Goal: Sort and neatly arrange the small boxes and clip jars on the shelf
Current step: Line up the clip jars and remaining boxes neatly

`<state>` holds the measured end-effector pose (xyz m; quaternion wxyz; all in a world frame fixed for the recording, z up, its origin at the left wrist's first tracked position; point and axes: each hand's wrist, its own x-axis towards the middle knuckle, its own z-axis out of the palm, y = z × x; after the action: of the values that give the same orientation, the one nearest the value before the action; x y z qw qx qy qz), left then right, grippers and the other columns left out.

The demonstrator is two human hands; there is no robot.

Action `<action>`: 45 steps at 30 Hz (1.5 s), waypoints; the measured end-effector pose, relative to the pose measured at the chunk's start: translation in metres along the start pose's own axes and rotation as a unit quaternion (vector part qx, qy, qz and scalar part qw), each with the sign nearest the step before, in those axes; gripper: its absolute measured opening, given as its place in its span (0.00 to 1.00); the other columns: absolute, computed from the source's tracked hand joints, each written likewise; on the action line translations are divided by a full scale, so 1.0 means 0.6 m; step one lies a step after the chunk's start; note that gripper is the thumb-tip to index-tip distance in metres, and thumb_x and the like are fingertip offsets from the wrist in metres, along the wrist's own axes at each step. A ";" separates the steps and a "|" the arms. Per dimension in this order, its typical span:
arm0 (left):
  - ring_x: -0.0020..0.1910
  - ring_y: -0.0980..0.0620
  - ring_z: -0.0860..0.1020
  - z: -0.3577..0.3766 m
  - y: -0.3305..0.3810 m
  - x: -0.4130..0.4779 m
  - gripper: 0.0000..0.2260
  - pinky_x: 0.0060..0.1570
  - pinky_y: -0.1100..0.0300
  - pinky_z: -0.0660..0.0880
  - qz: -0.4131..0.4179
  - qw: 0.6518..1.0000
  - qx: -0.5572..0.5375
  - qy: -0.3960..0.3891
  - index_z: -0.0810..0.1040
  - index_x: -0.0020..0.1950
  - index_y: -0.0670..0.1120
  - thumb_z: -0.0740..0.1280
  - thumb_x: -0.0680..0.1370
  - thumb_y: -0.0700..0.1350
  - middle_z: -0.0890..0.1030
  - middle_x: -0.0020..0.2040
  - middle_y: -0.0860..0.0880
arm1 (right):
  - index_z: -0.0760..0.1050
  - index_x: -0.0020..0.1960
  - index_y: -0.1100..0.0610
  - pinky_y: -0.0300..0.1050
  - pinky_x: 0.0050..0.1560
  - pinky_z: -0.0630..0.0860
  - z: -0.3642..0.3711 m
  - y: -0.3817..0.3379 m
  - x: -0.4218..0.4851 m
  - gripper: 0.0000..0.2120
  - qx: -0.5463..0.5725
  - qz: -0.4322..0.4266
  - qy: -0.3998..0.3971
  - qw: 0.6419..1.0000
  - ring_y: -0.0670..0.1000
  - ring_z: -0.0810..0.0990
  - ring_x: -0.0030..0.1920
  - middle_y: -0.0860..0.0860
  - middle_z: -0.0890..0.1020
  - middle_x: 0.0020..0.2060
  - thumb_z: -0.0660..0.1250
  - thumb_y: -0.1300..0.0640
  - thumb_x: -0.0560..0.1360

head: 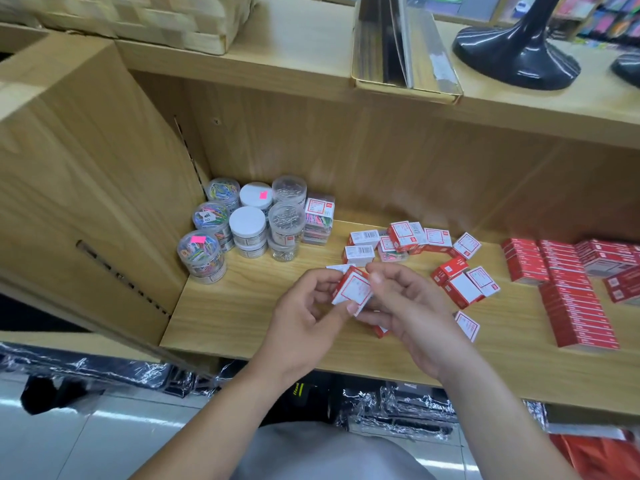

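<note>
The clip jars (pixel 242 223) stand grouped, seemingly done. Right of the jars, small boxes (pixel 415 240) lie scattered, unsorted. The left hand (pixel 308 313) and right hand (pixel 412 306) share a closed pinching grip on one red-and-white box (pixel 353 292), held up right of the jars.

Top left: woven basket (pixel 138 19). Right of it, clear sign holder (pixel 405 46) standing in a gold-edged tray (pixel 408 90). Further right, glossy black stand base (pixel 516 53). Low down: film-wrapped black goods (pixel 398 407), pale tiled floor (pixel 69 445), orange-red bag (pixel 602 455) in the bottom-right corner.
</note>
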<state>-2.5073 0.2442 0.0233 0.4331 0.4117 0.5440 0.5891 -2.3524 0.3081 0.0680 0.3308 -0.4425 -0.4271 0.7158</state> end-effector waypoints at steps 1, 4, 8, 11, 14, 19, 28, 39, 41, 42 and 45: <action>0.51 0.51 0.83 0.001 0.000 0.000 0.16 0.52 0.56 0.80 -0.012 0.999 -0.029 0.009 0.79 0.60 0.47 0.75 0.75 0.35 0.85 0.53 0.49 | 0.78 0.61 0.63 0.49 0.51 0.83 0.001 0.007 -0.001 0.17 0.009 -0.003 -0.003 1.000 0.60 0.85 0.54 0.62 0.85 0.53 0.72 0.59 0.74; 0.52 0.51 0.84 -0.001 -0.013 -0.005 0.15 0.54 0.60 0.79 -0.040 0.999 -0.031 0.004 0.79 0.61 0.47 0.73 0.77 0.33 0.86 0.55 0.48 | 0.80 0.56 0.63 0.42 0.43 0.82 0.001 0.028 0.003 0.12 -0.029 -0.015 0.018 0.999 0.57 0.85 0.50 0.61 0.86 0.50 0.74 0.63 0.73; 0.51 0.56 0.81 -0.024 -0.057 -0.008 0.19 0.54 0.57 0.78 -0.020 0.990 0.137 0.020 0.80 0.57 0.62 0.72 0.77 0.37 0.81 0.57 0.58 | 0.83 0.56 0.52 0.43 0.45 0.79 -0.031 0.036 0.030 0.10 -0.397 -0.157 0.041 0.903 0.49 0.83 0.47 0.46 0.84 0.49 0.75 0.59 0.75; 0.51 0.59 0.78 -0.041 -0.079 -0.002 0.21 0.49 0.60 0.76 -0.028 0.977 0.204 0.048 0.76 0.60 0.63 0.75 0.74 0.42 0.76 0.58 0.62 | 0.82 0.61 0.48 0.49 0.49 0.77 -0.039 0.048 0.046 0.14 -0.616 -0.216 -0.010 0.757 0.51 0.78 0.52 0.44 0.77 0.51 0.73 0.55 0.76; 0.54 0.61 0.76 -0.045 -0.081 0.005 0.29 0.46 0.67 0.73 -0.023 0.968 0.250 0.006 0.73 0.69 0.58 0.78 0.71 0.45 0.71 0.61 0.65 | 0.83 0.58 0.50 0.51 0.42 0.78 -0.023 0.066 0.053 0.14 -0.637 -0.250 -0.013 0.729 0.56 0.80 0.49 0.49 0.75 0.51 0.75 0.57 0.73; 0.59 0.66 0.75 -0.038 -0.071 0.026 0.30 0.61 0.61 0.75 0.037 0.958 0.282 -0.043 0.73 0.71 0.56 0.76 0.69 0.48 0.68 0.66 0.67 | 0.81 0.53 0.53 0.52 0.39 0.79 -0.024 0.078 0.067 0.15 -0.581 -0.249 0.002 0.775 0.52 0.80 0.40 0.46 0.73 0.49 0.80 0.57 0.69; 0.67 0.59 0.74 -0.045 -0.075 0.064 0.31 0.64 0.57 0.75 0.095 0.929 0.352 -0.068 0.71 0.72 0.56 0.75 0.70 0.52 0.65 0.76 0.62 | 0.77 0.68 0.53 0.54 0.65 0.74 -0.052 -0.009 0.155 0.18 -0.678 -0.267 0.002 0.685 0.55 0.71 0.72 0.53 0.74 0.70 0.63 0.49 0.81; 0.72 0.51 0.74 -0.073 -0.088 0.084 0.30 0.67 0.50 0.75 0.107 0.922 0.369 -0.044 0.76 0.72 0.47 0.75 0.70 0.50 0.71 0.76 0.51 | 0.74 0.70 0.47 0.57 0.78 0.55 -0.109 -0.008 0.199 0.19 -0.714 -0.265 -0.102 0.640 0.51 0.74 0.67 0.44 0.79 0.63 0.66 0.52 0.80; 0.74 0.49 0.71 -0.062 -0.088 0.087 0.30 0.70 0.49 0.72 0.102 0.921 0.373 -0.035 0.75 0.73 0.46 0.74 0.71 0.49 0.70 0.77 0.48 | 0.73 0.71 0.47 0.56 0.78 0.56 -0.124 -0.006 0.186 0.19 -0.706 -0.276 -0.127 0.640 0.49 0.73 0.68 0.43 0.78 0.65 0.66 0.52 0.80; 0.75 0.48 0.71 -0.056 -0.086 0.089 0.30 0.71 0.50 0.71 0.099 0.920 0.378 -0.036 0.75 0.74 0.46 0.73 0.72 0.49 0.69 0.78 0.48 | 0.73 0.71 0.47 0.56 0.79 0.55 -0.130 -0.006 0.181 0.20 -0.697 -0.276 -0.137 0.647 0.49 0.72 0.70 0.43 0.77 0.66 0.66 0.52 0.79; 0.76 0.49 0.69 -0.042 -0.083 0.100 0.30 0.73 0.53 0.68 0.098 0.916 0.386 -0.044 0.74 0.75 0.45 0.73 0.73 0.47 0.67 0.79 0.48 | 0.73 0.72 0.48 0.51 0.80 0.50 -0.145 -0.001 0.160 0.23 -0.675 -0.277 -0.150 0.667 0.46 0.65 0.77 0.44 0.75 0.71 0.69 0.53 0.78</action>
<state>-2.5453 0.2965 -0.0276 0.2044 0.6238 0.6660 0.3543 -2.3097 0.4176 0.0135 0.0560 -0.2923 -0.9406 0.1636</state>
